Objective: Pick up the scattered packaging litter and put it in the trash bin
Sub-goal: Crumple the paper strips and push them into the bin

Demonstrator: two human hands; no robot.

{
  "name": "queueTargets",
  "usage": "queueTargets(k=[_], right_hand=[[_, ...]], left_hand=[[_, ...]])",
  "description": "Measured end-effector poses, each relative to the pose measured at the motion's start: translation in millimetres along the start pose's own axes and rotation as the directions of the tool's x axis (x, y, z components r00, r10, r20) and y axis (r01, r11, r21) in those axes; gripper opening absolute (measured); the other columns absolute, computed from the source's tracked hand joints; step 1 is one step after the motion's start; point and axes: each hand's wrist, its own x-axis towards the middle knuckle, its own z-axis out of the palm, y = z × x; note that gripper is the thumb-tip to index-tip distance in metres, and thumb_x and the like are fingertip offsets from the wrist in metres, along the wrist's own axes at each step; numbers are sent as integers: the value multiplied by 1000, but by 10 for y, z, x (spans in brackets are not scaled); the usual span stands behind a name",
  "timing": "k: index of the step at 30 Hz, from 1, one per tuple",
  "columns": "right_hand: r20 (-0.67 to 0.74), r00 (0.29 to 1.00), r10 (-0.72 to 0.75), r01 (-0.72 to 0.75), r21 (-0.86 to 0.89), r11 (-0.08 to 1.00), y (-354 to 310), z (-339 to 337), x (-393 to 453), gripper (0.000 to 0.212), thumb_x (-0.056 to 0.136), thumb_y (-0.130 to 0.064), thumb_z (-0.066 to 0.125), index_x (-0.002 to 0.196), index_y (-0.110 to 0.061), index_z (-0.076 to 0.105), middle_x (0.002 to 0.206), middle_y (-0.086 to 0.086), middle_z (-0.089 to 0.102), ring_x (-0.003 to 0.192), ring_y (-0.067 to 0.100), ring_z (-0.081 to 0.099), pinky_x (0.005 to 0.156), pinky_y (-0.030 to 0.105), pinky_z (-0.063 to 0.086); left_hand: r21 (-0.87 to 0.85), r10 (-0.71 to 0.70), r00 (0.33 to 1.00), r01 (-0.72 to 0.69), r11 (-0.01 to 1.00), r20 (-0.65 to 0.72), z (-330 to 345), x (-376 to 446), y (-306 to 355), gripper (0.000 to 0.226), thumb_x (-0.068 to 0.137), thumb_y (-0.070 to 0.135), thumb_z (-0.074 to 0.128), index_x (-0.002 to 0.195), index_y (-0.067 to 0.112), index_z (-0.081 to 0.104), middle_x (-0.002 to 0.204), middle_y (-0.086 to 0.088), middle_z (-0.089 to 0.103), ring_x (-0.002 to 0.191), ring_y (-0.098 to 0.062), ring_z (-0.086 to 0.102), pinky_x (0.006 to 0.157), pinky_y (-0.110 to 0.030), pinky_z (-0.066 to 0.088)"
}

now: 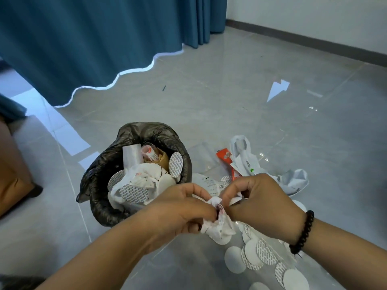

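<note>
Your left hand (184, 208) and right hand (257, 197) both pinch a crumpled wrapper (219, 225) just right of the trash bin (104, 164). It looks light, soft and crushable; bunch it at its middle so nothing slips out.

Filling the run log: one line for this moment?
left hand: grips wrapper | right hand: pinches wrapper | bin: partly full | discs: on floor

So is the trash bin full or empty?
Nearly full. The trash bin, lined with a black bag, holds white wrappers and round seals piled up close to its rim.
</note>
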Motion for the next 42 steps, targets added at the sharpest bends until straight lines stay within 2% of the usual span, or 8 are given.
queueTargets(k=[5, 9, 15, 22, 29, 37, 40, 42], right_hand=[[-225, 959, -172, 141, -150, 979, 2, 31, -54, 29, 60, -2, 81, 53, -28, 70, 69, -5, 69, 66, 18, 62, 58, 22, 47], [-321, 933, -160, 178, 27, 984, -14, 38, -113, 31, 65, 6, 76, 64, -25, 76, 72, -6, 71, 72, 9, 68, 63, 19, 53], [-303, 950, -75, 202, 412, 888, -27, 103, -213, 22, 67, 10, 75, 76, -10, 78, 82, 3, 75, 81, 16, 71, 74, 24, 57], [-123, 977, 173, -5, 803, 596, -12, 169, -200, 17, 47, -11, 72, 63, -10, 76, 73, 6, 73, 61, 14, 67, 55, 19, 53], [-147, 985, 85, 53, 739, 671, 121, 151, -151, 56, 28, -48, 91, 72, -17, 78, 75, 3, 73, 65, 11, 64, 57, 18, 50], [-246, 949, -196, 299, 511, 806, 183, 156, -142, 28, 51, -36, 88, 71, -19, 76, 80, -2, 67, 76, 16, 65, 69, 21, 52], [-321, 912, -255, 363, 345, 865, 172, 169, -193, 21, 53, -19, 88, 69, -21, 75, 74, -1, 67, 68, 18, 63, 67, 21, 52], [-320, 924, -209, 315, 332, 889, 127, 176, -197, 30, 51, -15, 89, 73, -22, 71, 69, 0, 68, 63, 14, 62, 64, 22, 51]], left_hand=[[252, 225, 954, -173, 952, -198, 63, 33, 29, 27, 64, 0, 81, 82, 9, 63, 58, -3, 63, 42, -9, 54, 45, -20, 45], [460, 483, 822, -318, 829, -303, 94, 125, -73, 22, 65, 12, 80, 79, 26, 73, 60, 4, 65, 47, -3, 54, 50, -18, 45], [368, 561, 732, -435, 822, -387, 81, 110, -124, 32, 65, 7, 82, 78, 36, 77, 86, -1, 64, 69, -17, 62, 64, -28, 54], [-244, 309, 882, -407, 880, -356, 205, -24, -76, 27, 60, 5, 72, 85, 12, 77, 84, -11, 75, 71, -15, 70, 64, -21, 58], [-476, 264, 921, -377, 795, -288, 187, -69, -85, 32, 56, 3, 64, 84, 8, 78, 94, -14, 75, 76, -17, 72, 58, -20, 57], [-710, 228, 974, -159, 686, 2, 125, -159, -174, 41, 58, 0, 55, 94, 0, 75, 108, -21, 70, 85, -22, 71, 73, -29, 60], [-647, 238, 971, -196, 737, -23, 129, -184, -199, 28, 71, 1, 74, 99, -1, 73, 109, -21, 70, 93, -22, 71, 85, -33, 56], [-625, 226, 973, -203, 754, -42, 134, -185, -205, 27, 79, 8, 63, 103, 0, 72, 110, -20, 70, 97, -23, 70, 88, -34, 53]])
